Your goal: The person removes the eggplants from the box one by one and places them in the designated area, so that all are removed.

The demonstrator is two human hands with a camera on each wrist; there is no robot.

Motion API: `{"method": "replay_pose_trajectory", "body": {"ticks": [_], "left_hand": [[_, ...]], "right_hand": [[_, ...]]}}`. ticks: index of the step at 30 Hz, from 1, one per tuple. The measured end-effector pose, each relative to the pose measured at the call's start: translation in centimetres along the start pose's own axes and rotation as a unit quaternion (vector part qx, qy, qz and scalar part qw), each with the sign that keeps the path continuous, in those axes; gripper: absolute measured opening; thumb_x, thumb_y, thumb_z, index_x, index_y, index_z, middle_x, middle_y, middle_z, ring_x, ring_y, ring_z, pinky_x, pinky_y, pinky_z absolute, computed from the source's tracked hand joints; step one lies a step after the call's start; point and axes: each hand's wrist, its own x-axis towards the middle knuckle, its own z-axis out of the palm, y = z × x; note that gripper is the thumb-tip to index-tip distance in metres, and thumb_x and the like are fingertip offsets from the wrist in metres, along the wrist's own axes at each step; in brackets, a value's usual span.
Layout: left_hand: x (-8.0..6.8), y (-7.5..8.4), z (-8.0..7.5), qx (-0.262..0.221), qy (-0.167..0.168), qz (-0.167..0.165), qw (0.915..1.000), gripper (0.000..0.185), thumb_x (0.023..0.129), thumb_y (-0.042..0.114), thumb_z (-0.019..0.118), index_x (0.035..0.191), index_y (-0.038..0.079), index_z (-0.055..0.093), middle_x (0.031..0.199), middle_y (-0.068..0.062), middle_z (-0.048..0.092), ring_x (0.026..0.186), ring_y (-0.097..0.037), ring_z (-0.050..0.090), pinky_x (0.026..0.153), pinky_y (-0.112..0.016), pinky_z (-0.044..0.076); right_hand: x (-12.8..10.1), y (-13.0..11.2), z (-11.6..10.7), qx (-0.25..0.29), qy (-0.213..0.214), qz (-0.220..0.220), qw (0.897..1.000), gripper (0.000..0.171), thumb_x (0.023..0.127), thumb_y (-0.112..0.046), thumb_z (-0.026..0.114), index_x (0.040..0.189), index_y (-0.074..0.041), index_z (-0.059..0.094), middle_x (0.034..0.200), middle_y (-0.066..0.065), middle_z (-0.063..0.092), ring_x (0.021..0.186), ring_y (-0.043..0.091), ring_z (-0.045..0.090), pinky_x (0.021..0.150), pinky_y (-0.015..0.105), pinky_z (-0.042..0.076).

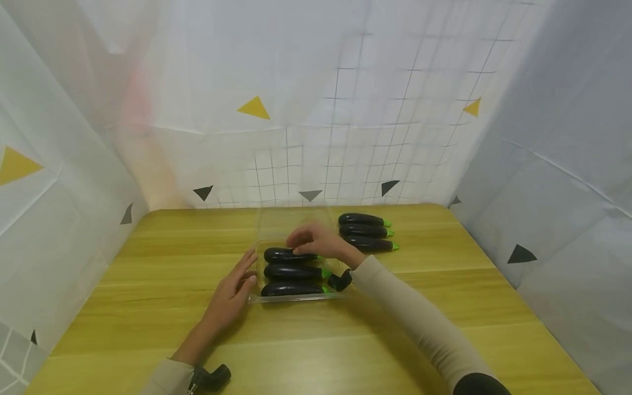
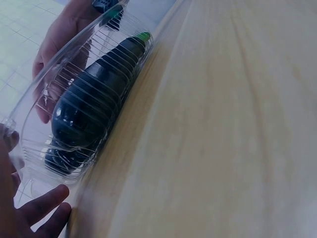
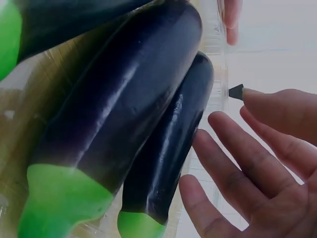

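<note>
The left hand (image 1: 232,293) rests with straight fingers against the left wall of the clear tray (image 1: 296,298) on the surface (image 1: 148,307). Three eggplants (image 1: 291,271) lie inside. The right hand (image 1: 316,241), fingers loosely bent, touches the farthest one. They look smooth, probably slippery and light; grip mid-body. Three more eggplants (image 1: 365,232) lie beyond.

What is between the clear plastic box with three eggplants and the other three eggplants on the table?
Only the right hand hangs over that stretch; beneath it is bare yellow wooden table, between the clear plastic box and the loose dark purple eggplants, in the head view.
</note>
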Motion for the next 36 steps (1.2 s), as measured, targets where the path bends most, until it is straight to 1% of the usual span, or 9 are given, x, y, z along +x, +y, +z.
{"method": "replay_pose_trajectory", "body": {"ticks": [4, 9, 13, 17, 21, 28, 36], "left_hand": [[-0.1, 0.1, 0.0, -0.003, 0.002, -0.003, 1.0, 0.049, 0.11, 0.011, 0.054, 0.157, 0.006, 0.045, 0.167, -0.007, 0.033, 0.124, -0.031, 0.064, 0.103, -0.028, 0.046], [0.0, 0.1, 0.0, -0.002, 0.004, -0.001, 1.0, 0.049, 0.109, 0.011, 0.055, 0.157, 0.006, 0.046, 0.167, -0.007, 0.033, 0.124, -0.031, 0.064, 0.102, -0.027, 0.047], [0.0, 0.2, 0.0, -0.003, 0.002, 0.002, 1.0, 0.049, 0.109, 0.01, 0.055, 0.157, 0.005, 0.046, 0.166, -0.007, 0.034, 0.123, -0.03, 0.064, 0.101, -0.027, 0.048], [0.0, 0.2, 0.0, -0.004, 0.001, 0.001, 1.0, 0.049, 0.109, 0.01, 0.055, 0.157, 0.005, 0.045, 0.167, -0.006, 0.033, 0.123, -0.03, 0.064, 0.102, -0.028, 0.048], [0.0, 0.2, 0.0, -0.006, 0.0, 0.002, 1.0, 0.049, 0.109, 0.01, 0.055, 0.157, 0.005, 0.045, 0.167, -0.006, 0.033, 0.123, -0.031, 0.064, 0.102, -0.029, 0.049], [0.1, 0.1, 0.0, -0.002, 0.001, 0.008, 1.0, 0.05, 0.109, 0.009, 0.055, 0.157, 0.005, 0.045, 0.167, -0.007, 0.033, 0.123, -0.03, 0.064, 0.101, -0.028, 0.049], [0.1, 0.0, 0.0, -0.005, -0.001, 0.013, 0.9999, 0.05, 0.109, 0.009, 0.055, 0.158, 0.004, 0.044, 0.167, -0.009, 0.033, 0.123, -0.029, 0.064, 0.1, -0.027, 0.049]], "right_hand": [[0.0, 0.2, 0.2, -0.009, -0.014, 0.009, 1.0, 0.03, 0.098, -0.001, 0.07, 0.127, 0.007, 0.069, 0.125, 0.019, 0.071, 0.117, 0.029, 0.067, 0.097, 0.033, 0.054], [0.1, 0.7, 0.7, -0.043, -0.039, 0.034, 0.998, 0.036, 0.096, -0.003, 0.073, 0.131, 0.001, 0.069, 0.129, 0.011, 0.07, 0.121, 0.024, 0.065, 0.099, 0.033, 0.053], [0.3, 1.3, 1.2, -0.033, -0.056, 0.046, 0.997, 0.04, 0.094, 0.002, 0.072, 0.134, 0.002, 0.067, 0.131, 0.011, 0.069, 0.124, 0.023, 0.063, 0.101, 0.034, 0.051], [0.3, 1.2, 1.5, -0.021, -0.05, 0.047, 0.997, 0.041, 0.093, 0.006, 0.071, 0.134, 0.003, 0.067, 0.132, 0.013, 0.068, 0.124, 0.026, 0.064, 0.1, 0.034, 0.052], [0.2, 1.0, 1.5, -0.028, -0.047, 0.046, 0.997, 0.041, 0.093, 0.006, 0.071, 0.134, 0.002, 0.067, 0.133, 0.012, 0.068, 0.123, 0.026, 0.064, 0.098, 0.033, 0.053], [0.2, 1.0, 1.4, -0.041, -0.042, 0.039, 0.997, 0.04, 0.094, 0.004, 0.072, 0.134, 0.001, 0.068, 0.133, 0.011, 0.068, 0.123, 0.026, 0.064, 0.1, 0.034, 0.052], [0.2, 0.5, 1.1, -0.064, -0.024, 0.049, 0.996, 0.039, 0.095, 0.0, 0.074, 0.133, -0.005, 0.071, 0.132, 0.006, 0.069, 0.122, 0.023, 0.065, 0.1, 0.034, 0.052]]}}
